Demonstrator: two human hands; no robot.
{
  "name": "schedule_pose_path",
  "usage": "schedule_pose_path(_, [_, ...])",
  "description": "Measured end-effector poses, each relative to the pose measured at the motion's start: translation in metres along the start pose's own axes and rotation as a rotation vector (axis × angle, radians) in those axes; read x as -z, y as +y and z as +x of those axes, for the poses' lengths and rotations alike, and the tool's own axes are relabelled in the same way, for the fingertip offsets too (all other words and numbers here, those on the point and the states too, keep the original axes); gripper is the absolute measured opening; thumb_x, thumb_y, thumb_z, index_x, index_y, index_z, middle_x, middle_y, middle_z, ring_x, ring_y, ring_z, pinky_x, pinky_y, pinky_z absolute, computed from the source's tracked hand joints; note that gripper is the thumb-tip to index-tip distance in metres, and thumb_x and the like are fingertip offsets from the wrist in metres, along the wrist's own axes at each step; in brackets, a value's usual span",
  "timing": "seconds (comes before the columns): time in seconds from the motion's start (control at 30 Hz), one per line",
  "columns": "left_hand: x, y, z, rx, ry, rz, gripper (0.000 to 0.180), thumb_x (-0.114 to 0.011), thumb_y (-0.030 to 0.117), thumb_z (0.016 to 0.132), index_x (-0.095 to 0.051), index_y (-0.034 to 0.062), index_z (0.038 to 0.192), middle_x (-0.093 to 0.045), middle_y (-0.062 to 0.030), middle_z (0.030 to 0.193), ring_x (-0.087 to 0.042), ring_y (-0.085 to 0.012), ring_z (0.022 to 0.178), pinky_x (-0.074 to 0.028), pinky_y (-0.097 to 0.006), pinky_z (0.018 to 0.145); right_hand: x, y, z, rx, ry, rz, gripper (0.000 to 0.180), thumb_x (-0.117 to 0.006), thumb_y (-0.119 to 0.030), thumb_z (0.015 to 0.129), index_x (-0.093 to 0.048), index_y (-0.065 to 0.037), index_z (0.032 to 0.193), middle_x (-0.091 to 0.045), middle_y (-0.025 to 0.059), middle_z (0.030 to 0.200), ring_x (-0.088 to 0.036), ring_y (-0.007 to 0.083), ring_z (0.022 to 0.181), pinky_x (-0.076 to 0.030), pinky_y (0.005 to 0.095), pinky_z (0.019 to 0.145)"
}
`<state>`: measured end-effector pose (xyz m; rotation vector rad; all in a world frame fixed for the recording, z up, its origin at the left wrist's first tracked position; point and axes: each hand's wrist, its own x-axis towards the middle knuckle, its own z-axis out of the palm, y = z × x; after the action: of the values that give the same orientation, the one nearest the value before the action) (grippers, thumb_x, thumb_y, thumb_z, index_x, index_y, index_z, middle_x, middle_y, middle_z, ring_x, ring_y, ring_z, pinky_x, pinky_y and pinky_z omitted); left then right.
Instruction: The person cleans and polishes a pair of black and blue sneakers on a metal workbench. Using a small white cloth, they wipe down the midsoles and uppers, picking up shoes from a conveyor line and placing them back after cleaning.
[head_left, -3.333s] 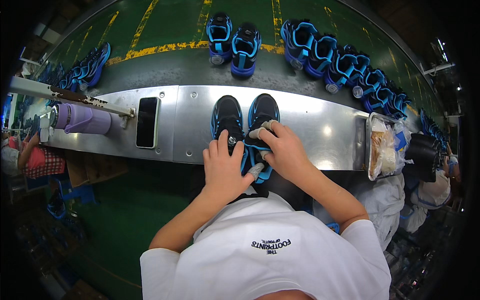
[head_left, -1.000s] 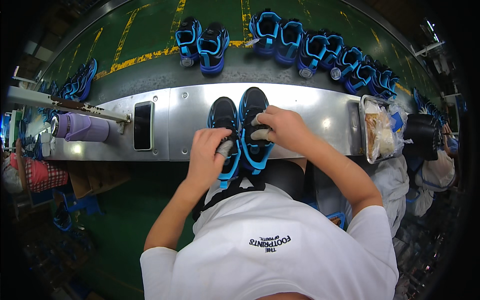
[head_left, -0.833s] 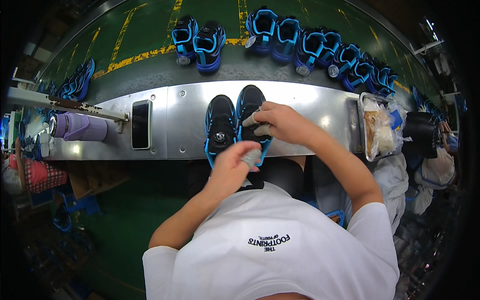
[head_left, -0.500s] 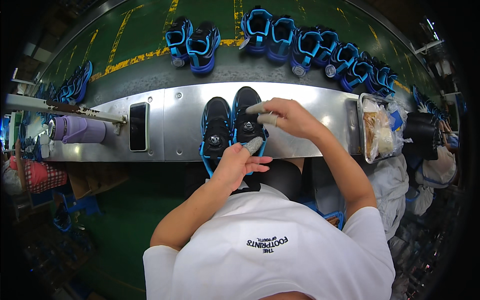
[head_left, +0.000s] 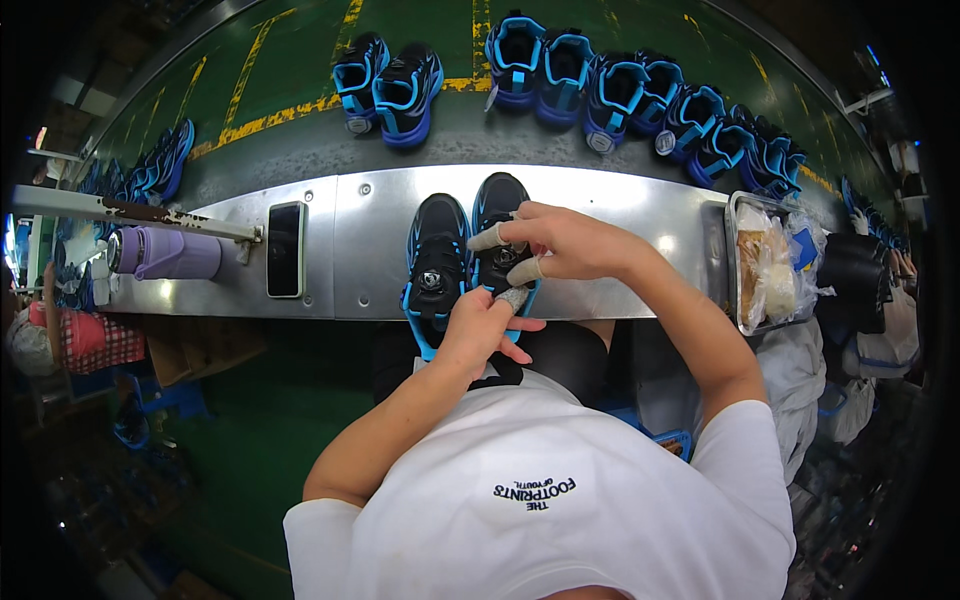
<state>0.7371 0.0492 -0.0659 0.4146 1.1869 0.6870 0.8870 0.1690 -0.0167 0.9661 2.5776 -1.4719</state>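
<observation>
A pair of black and blue sneakers stands side by side on the metal bench, toes pointing away from me: the left sneaker (head_left: 437,240) and the right sneaker (head_left: 498,200). Each has a round dial on its tongue. My right hand (head_left: 575,245), pale covers on its fingertips, closes thumb and finger around the dial of the right sneaker. My left hand (head_left: 487,328) lies over that sneaker's heel opening. Its grey-covered thumb presses at the tongue, while the other fingers stretch out apart to the right. The hands partly hide the right sneaker's heel and dial.
A phone (head_left: 286,250) and a lilac bottle (head_left: 178,254) are left on the metal bench (head_left: 385,285), near a worn white bar (head_left: 140,214). A metal tray (head_left: 738,285) of bagged items sits at the right. Beyond the bench, several sneakers (head_left: 565,75) stand on a green surface.
My right hand has come down from above the right sneaker, its thumb and finger now at the dial. My left hand stays at the heel opening, its thumb shifted slightly.
</observation>
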Motion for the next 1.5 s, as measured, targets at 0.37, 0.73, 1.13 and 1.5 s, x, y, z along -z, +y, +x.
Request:
schedule_pose_path(0.37, [0.012,0.004,0.004,-0.061,0.03,-0.079,0.033,-0.037,0.006,0.091,-0.042,-0.0148,0.117,-0.064,-0.026,0.108,-0.071,-0.0304,0.078,-0.058,-0.031,0.047,-0.023,0.018,0.018,0.133,0.274,-0.116,0.034,-0.073,-0.02,0.077,-0.071,-0.015,0.111,-0.055,0.0104,0.083,-0.059,0.0276,0.076,-0.048,0.0376,0.07])
schedule_pose_path(0.73, [0.021,0.008,0.006,0.05,-0.082,-0.115,0.034,-0.04,0.008,0.096,-0.048,-0.0073,0.125,-0.057,-0.0175,0.121,-0.062,-0.033,0.112,-0.062,-0.037,0.065,-0.013,0.007,0.023,0.115,0.161,-0.01,0.036,-0.073,-0.013,0.076,-0.07,-0.015,0.113,-0.056,0.0102,0.083,-0.059,0.0266,0.078,-0.048,0.0377,0.072])
schedule_pose_path(1.13, [0.002,0.004,0.031,-0.001,-0.107,-0.278,0.03,-0.041,0.004,0.095,-0.05,-0.0064,0.122,-0.057,-0.0152,0.119,-0.06,-0.0321,0.113,-0.061,-0.041,0.075,-0.014,0.042,0.021,0.072,0.176,-0.116,0.031,-0.071,-0.013,0.079,-0.07,-0.015,0.11,-0.055,0.0106,0.089,-0.06,0.0277,0.082,-0.05,0.0378,0.075])
schedule_pose_path(1.5, [0.034,0.017,0.009,0.029,-0.114,-0.282,0.029,-0.041,0.003,0.095,-0.048,-0.0077,0.121,-0.055,-0.0156,0.117,-0.058,-0.0315,0.114,-0.06,-0.042,0.081,-0.032,0.019,0.045,0.119,0.27,-0.122,0.031,-0.072,-0.011,0.077,-0.071,-0.014,0.108,-0.05,0.0104,0.089,-0.057,0.0283,0.086,-0.048,0.038,0.078])
